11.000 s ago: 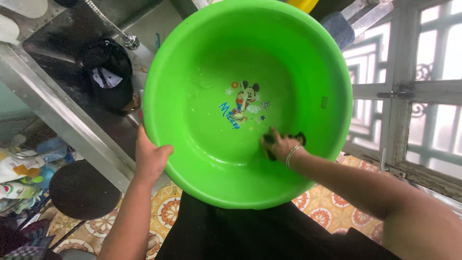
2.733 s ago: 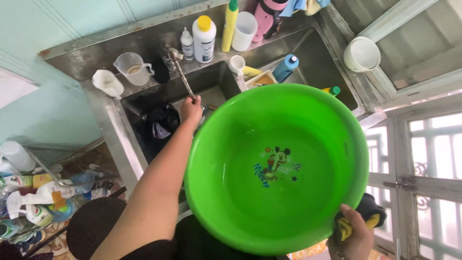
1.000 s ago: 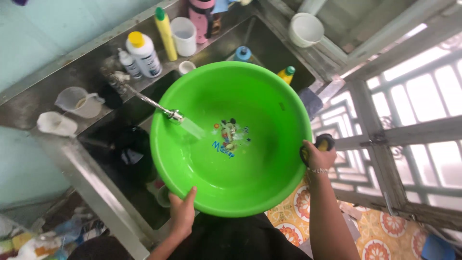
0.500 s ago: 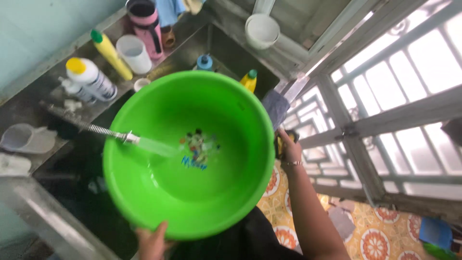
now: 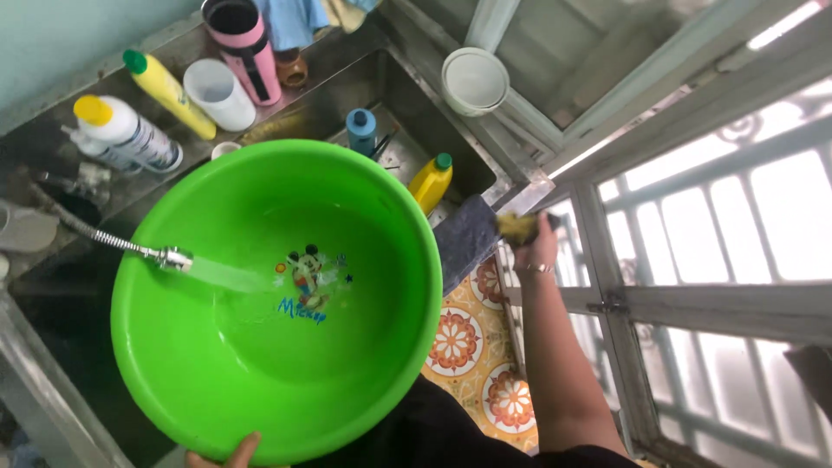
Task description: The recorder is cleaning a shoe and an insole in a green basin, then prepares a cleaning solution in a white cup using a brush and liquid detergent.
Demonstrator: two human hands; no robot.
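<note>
Our left hand (image 5: 221, 454) grips the near rim of the green basin (image 5: 260, 364), which spreads away from it under the hose nozzle (image 5: 173, 257). Well to the right, past the basin's far rim, our right hand (image 5: 539, 247) is closed around a yellow sponge (image 5: 517, 227) at the sink's corner (image 5: 520, 192), so the hands are wide apart and only the left is on the basin.

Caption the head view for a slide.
Left hand holds a green basin under a running hose; right hand holds a sponge.
</note>
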